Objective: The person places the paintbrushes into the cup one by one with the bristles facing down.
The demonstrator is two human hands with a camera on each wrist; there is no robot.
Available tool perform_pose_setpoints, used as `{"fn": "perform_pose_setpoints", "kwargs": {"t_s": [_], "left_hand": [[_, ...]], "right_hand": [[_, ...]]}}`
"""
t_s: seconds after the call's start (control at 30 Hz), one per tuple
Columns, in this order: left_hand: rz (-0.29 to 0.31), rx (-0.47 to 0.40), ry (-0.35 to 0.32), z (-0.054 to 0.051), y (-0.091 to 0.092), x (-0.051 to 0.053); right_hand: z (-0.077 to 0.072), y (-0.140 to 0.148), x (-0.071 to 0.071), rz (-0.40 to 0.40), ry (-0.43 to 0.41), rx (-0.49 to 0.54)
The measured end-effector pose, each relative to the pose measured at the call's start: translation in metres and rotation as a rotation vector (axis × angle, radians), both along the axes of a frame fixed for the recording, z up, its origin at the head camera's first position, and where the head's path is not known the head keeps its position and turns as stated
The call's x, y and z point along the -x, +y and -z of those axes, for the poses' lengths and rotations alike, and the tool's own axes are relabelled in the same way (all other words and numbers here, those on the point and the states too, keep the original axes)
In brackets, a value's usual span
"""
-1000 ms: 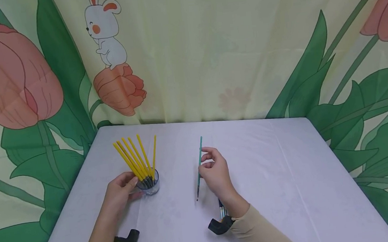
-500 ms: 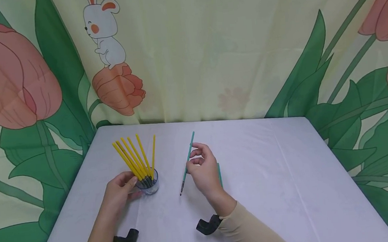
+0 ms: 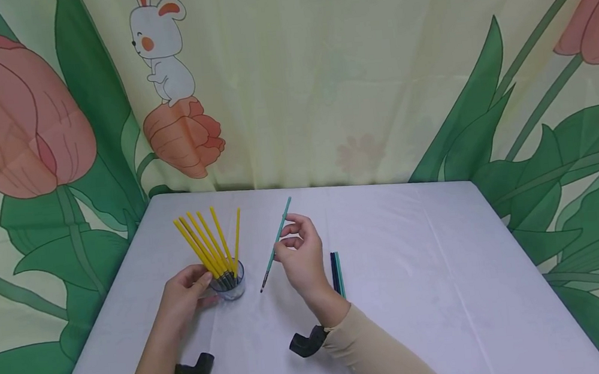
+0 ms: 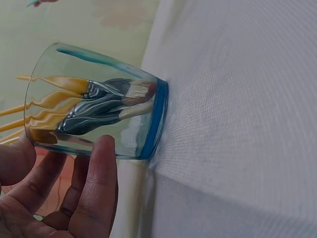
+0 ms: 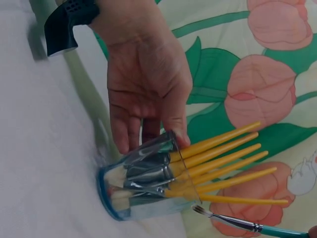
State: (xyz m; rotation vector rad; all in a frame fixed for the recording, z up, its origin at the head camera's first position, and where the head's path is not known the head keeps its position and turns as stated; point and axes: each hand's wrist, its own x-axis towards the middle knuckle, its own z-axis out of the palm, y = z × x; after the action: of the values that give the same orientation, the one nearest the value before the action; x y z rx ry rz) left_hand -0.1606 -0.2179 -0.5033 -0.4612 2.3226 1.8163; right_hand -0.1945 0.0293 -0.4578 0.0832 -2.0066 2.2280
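In the head view, my left hand (image 3: 182, 291) holds a clear glass (image 3: 232, 292) with a blue base by its left side, thumb near the rim. The glass stands upright on the table. Several yellow-handled paintbrushes (image 3: 209, 244) lean in it, their pale bristles down at the bottom, as the left wrist view shows. My right hand (image 3: 304, 262) pinches a teal paintbrush (image 3: 284, 215), bristles down and tilted, to the right of the glass and apart from it. In the right wrist view that teal paintbrush's tip (image 5: 201, 210) appears close to the glass rim.
More brushes with teal (image 3: 339, 270) and dark (image 3: 334, 271) handles lie on the white tablecloth (image 3: 423, 295), partly hidden behind my right forearm. Black wrist cameras (image 3: 198, 368) sit on both wrists. Behind the table hangs a tulip-printed curtain (image 3: 289, 79).
My right hand has moved left and slightly away from me with the teal paintbrush, toward the glass. The lying brushes have become more visible. My left hand and the glass have stayed put.
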Motion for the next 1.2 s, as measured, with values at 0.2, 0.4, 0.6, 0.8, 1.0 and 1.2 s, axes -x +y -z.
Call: {"fn": "perform_pose_setpoints", "kwargs": {"t_s": [0.2, 0.4, 0.6, 0.8, 1.0, 1.2], "left_hand": [[-0.003, 0.003, -0.001, 0.001, 0.0, 0.001], [-0.004, 0.007, 0.0, 0.002, 0.0, 0.0], [-0.003, -0.002, 0.001, 0.001, 0.0, 0.001], [-0.004, 0.0, 0.0, 0.0, 0.0, 0.002], [0.002, -0.001, 0.007, 0.0, -0.001, 0.001], [0.012, -0.007, 0.016, 0.0, -0.002, 0.001]], "right_hand": [[-0.004, -0.01, 0.003, -0.019, 0.002, 0.028], [-0.007, -0.021, 0.005, -0.027, 0.005, 0.047], [-0.008, -0.032, 0.008, -0.023, 0.027, 0.085], [-0.007, -0.043, 0.007, -0.01, 0.05, 0.097], [0.0, -0.052, 0.006, -0.022, 0.047, 0.072], [0.008, -0.056, 0.006, -0.045, 0.012, 0.043]]}}
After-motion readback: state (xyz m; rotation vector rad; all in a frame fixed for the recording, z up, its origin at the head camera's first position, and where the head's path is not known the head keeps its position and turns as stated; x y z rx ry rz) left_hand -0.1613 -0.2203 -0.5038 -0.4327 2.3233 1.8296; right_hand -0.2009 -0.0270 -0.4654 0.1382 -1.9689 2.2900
